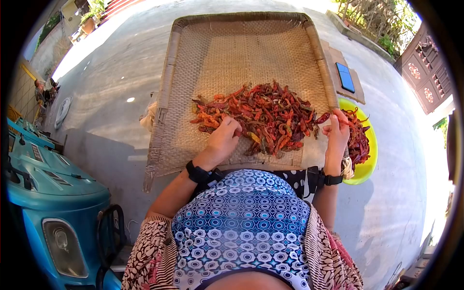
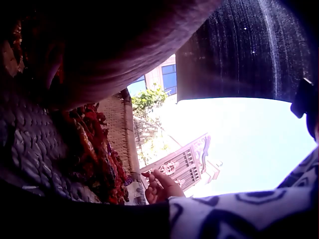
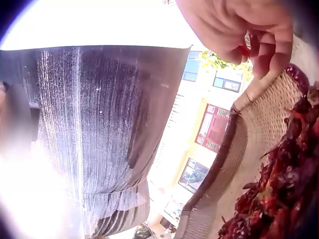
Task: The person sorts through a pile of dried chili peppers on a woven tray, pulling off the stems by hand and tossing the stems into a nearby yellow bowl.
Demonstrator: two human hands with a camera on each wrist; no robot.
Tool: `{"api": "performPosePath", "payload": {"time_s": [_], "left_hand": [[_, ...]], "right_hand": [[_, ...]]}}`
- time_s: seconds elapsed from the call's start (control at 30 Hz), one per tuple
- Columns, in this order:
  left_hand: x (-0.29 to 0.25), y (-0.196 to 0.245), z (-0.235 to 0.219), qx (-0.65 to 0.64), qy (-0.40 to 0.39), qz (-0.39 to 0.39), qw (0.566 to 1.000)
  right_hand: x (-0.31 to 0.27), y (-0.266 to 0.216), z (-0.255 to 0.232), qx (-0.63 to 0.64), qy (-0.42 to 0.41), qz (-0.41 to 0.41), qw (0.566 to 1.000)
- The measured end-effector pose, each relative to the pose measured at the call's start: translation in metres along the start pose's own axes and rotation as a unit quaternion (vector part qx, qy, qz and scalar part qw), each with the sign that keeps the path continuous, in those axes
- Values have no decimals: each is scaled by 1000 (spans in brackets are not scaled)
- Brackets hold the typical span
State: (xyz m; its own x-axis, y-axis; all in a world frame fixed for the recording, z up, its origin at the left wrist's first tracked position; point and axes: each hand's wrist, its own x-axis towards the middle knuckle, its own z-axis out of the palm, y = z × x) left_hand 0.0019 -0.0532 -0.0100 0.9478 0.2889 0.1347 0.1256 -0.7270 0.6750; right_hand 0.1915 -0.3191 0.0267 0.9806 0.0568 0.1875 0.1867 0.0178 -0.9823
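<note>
Looks like sorting: right hand (image 1: 337, 131) pinches a chili (image 1: 323, 118) by the tray (image 1: 251, 53)'s right rim, between pile (image 1: 280, 116) and bowl (image 1: 369, 162). Left hand (image 1: 225, 134) at pile's left near edge, can't tell if holding. Next likely calls for choosing pile or bowl, then a clean release.

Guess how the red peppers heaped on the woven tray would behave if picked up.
The peppers look thin and shrivelled, so they are probably light. Their wrinkled skins may crack if squeezed. Bent and heaped together, they might snag rather than roll.
</note>
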Motion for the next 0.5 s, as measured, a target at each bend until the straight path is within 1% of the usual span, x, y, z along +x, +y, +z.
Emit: {"api": "performPosePath", "payload": {"time_s": [0.03, 0.07, 0.17, 0.2, 0.3, 0.4, 0.47, 0.5], "left_hand": [[0, 0, 0, 10, -5, -3, 1000], [0, 0, 0, 20, -10, -6, 1000], [-1, 3, 0, 10, 15, -10, 1000], [-1, 2, 1, 12, 21, -5, 1000], [1, -4, 5, 6, 48, 9, 999], [3, -3, 7, -40, 84, 29, 995], [4, -1, 6, -85, 102, 55, 990], [4, 4, 3, -91, 88, 49, 991]], "right_hand": [[7, 3, -5, -48, 11, -24, 999], [14, 6, -11, -92, 39, -25, 995], [23, 13, -14, -97, 129, 15, 987], [27, 15, -20, -64, 109, 43, 991], [27, 23, -25, -28, 113, 32, 993], [14, 25, -18, -20, 74, 3, 997], [4, 25, -6, -12, 26, -7, 1000], [-2, 26, 1, -7, 2, -12, 1000]]}}
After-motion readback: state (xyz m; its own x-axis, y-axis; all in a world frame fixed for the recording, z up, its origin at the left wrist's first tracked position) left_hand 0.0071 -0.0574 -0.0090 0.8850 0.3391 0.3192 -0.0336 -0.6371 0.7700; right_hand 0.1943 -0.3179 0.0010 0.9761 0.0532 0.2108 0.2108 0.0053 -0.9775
